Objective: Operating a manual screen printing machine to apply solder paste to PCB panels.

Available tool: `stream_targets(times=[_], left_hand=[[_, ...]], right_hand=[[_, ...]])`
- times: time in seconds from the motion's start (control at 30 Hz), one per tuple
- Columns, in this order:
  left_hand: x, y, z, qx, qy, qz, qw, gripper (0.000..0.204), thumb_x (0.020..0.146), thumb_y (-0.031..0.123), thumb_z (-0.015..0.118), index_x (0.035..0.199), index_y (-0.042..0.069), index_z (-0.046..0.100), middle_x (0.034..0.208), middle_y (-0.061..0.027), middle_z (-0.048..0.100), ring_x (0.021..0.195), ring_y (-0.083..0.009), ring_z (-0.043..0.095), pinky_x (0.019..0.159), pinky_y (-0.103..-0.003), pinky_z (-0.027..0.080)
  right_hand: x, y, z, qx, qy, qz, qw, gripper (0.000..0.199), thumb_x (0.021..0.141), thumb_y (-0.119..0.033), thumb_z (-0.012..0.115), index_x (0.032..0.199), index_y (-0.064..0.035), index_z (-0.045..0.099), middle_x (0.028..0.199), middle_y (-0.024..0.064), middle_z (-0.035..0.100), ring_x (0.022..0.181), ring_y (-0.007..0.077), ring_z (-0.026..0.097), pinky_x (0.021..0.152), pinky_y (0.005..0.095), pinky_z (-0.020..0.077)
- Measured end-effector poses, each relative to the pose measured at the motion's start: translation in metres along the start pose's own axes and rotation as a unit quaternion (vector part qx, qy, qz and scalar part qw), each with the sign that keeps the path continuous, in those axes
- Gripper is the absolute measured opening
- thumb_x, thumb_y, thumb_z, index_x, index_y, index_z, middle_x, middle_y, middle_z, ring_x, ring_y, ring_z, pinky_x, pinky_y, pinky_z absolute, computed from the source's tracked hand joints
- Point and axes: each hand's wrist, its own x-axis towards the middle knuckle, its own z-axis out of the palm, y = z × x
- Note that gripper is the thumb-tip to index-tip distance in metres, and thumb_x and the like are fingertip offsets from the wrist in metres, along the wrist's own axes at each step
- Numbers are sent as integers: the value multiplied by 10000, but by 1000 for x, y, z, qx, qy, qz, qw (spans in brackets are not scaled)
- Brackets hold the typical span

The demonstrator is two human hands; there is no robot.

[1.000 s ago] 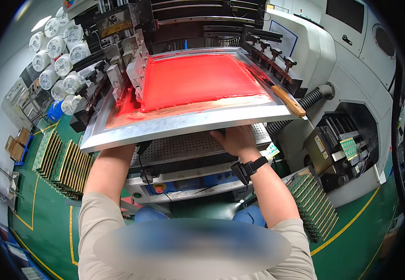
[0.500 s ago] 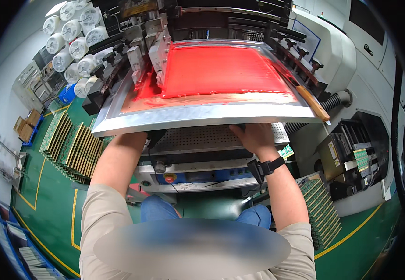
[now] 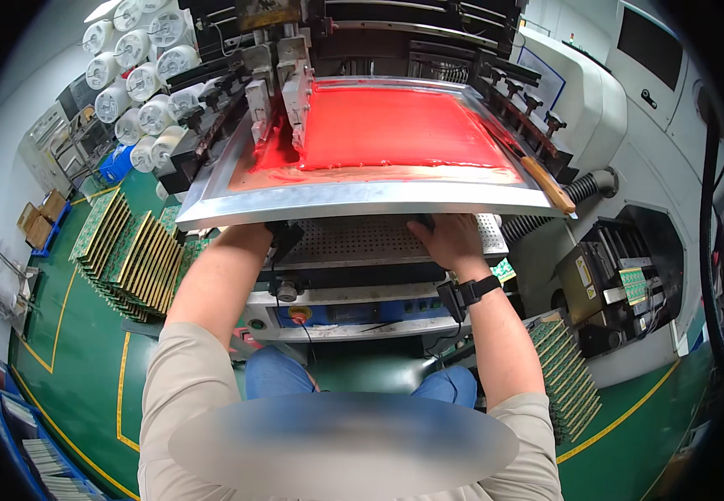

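A silver-framed printing screen [image 3: 362, 202] spans the machine in front of me, spread with thick red ink [image 3: 404, 125]. Under its near edge lies a perforated metal bed [image 3: 354, 240]. My left hand [image 3: 252, 237] reaches beneath the frame's left part; its fingers are hidden there. Over the bed's right part is my right hand [image 3: 454, 242], thumb spread away from the other fingers, whose tips pass out of sight under the frame. I see nothing held in it. Black devices are strapped at both wrists. A squeegee assembly [image 3: 295, 104] stands in the ink at left.
A wooden-handled spatula [image 3: 548, 185] rests on the frame's right side. Racked green circuit boards [image 3: 132, 259] stand on the left floor, more boards [image 3: 564, 376] at right. The machine's front panel carries a red button [image 3: 298, 315]. White reels [image 3: 141, 83] are stacked at back left.
The view has shifted slightly. Both hands remain under the screen frame, with the right thumb still apart; the screen, ink and spatula look unchanged.
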Motion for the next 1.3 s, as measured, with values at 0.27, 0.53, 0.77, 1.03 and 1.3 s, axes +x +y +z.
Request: stream_targets(times=[0.27, 0.53, 0.77, 1.03, 1.3], left_hand=[[-71, 9, -42, 25, 56, 30, 998, 453, 884, 273, 712, 1260, 42, 610, 1242, -152, 646, 1159, -286, 603, 998, -361, 468], [-242, 120, -80, -445, -21, -402, 800, 224, 929, 172, 656, 1095, 22, 650, 940, -48, 680, 802, -134, 632, 733, -273, 514], [-398, 77, 40, -512, -208, -649, 523, 364, 980, 352, 600, 1235, 94, 585, 901, -77, 687, 709, -174, 660, 632, -318, 553], [-388, 50, 49, -487, -269, -667, 496, 451, 999, 389, 546, 1355, 113, 513, 834, -93, 713, 587, -185, 667, 520, -315, 555], [-386, 40, 62, -492, -285, -663, 488, 469, 1013, 411, 512, 1375, 114, 503, 782, -82, 704, 538, -167, 645, 477, -305, 541]], right_hand=[[5, -15, 8, -10, 15, -11, 1000, 540, 897, -455, 643, 1242, -40, 621, 1274, 218, 608, 1221, 410, 527, 1051, 491, 399], [-3, -13, 2, 4, 50, 4, 999, 495, 896, -408, 655, 1224, -39, 626, 1214, 218, 636, 1162, 417, 563, 1013, 491, 430], [-12, 2, 3, -11, 57, 21, 998, 474, 886, -394, 664, 1192, -34, 636, 1138, 207, 657, 1114, 417, 574, 970, 500, 440], [-170, -8, -5, 288, 42, 7, 957, 320, 879, -162, 706, 1162, -26, 645, 1014, 132, 671, 912, 295, 645, 834, 393, 519], [-267, 123, 118, 522, 39, 543, 657, 599, 960, -154, 600, 1493, -28, 356, 1089, 69, 638, 793, 78, 573, 638, 224, 466]])
